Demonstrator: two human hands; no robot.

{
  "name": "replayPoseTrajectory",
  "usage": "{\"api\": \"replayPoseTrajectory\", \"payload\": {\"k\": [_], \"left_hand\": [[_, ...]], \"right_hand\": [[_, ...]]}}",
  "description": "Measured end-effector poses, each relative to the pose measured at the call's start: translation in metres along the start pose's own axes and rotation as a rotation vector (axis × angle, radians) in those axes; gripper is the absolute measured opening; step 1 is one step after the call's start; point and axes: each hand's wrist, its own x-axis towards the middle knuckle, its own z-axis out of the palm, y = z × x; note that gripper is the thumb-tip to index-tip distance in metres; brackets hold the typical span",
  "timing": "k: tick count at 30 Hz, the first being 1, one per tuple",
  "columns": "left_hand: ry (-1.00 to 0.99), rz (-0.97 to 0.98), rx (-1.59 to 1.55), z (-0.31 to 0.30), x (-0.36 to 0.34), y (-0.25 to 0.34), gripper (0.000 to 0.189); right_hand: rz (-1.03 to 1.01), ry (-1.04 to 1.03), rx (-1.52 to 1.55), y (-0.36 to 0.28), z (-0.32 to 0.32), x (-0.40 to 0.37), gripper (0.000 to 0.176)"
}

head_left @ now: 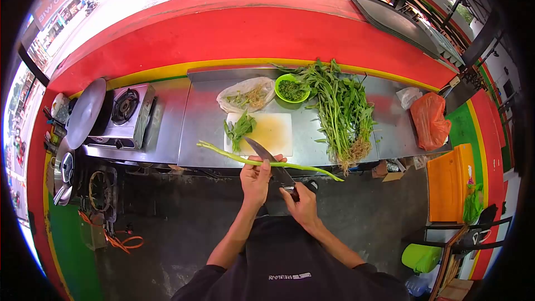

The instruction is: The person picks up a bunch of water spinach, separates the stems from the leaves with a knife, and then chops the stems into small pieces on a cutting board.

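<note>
Closed around a long green stem (306, 167), my left hand (257, 179) holds it crosswise just in front of the counter edge. My right hand (301, 203) grips the dark handle of a knife (282, 175), its broad blade slanting up and left across the stem beside my left fingers. Beyond them lies a white cutting board (278, 134) with yellowish stains. Some leafy greens (239, 131) rest on the board's left side. To the right spreads a big bunch of rooted leafy vegetables (343, 111). A green bowl (292, 88) of chopped leaves stands behind the board.
A clear plastic bag (247, 94) with root scraps sits behind the board. On the left are a gas stove (123, 114) and a large round lid (87, 113). An orange plastic bag (430, 121) lies at the counter's right end. A red wall (223, 36) runs along the back.
</note>
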Motion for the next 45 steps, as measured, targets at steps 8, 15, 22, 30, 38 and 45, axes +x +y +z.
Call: {"api": "replayPoseTrajectory", "payload": {"k": [8, 15, 22, 30, 38, 45], "left_hand": [[-0.142, 0.038, -0.042, 0.006, -0.003, 0.009, 0.026], [-0.296, -0.060, 0.011, 0.004, -0.002, 0.025, 0.023], [-0.341, -0.057, 0.097, 0.011, -0.003, 0.027, 0.032], [-0.274, -0.028, -0.005, 0.006, -0.002, 0.018, 0.034], [-0.310, -0.019, -0.033, 0.002, -0.002, 0.014, 0.028], [-0.365, -0.009, -0.102, 0.006, -0.004, 0.016, 0.023]], "right_hand": [[-0.018, -0.060, 0.047, -0.013, -0.007, 0.005, 0.028], [-0.134, -0.069, 0.019, -0.019, -0.007, 0.012, 0.028], [-0.248, -0.001, 0.063, -0.027, -0.005, 0.018, 0.020], [-0.234, 0.072, 0.093, -0.018, 0.002, 0.013, 0.017], [-0.178, -0.010, 0.138, -0.007, 0.000, 0.008, 0.024], [-0.341, 0.098, 0.023, -0.005, 0.000, 0.010, 0.022]]}}
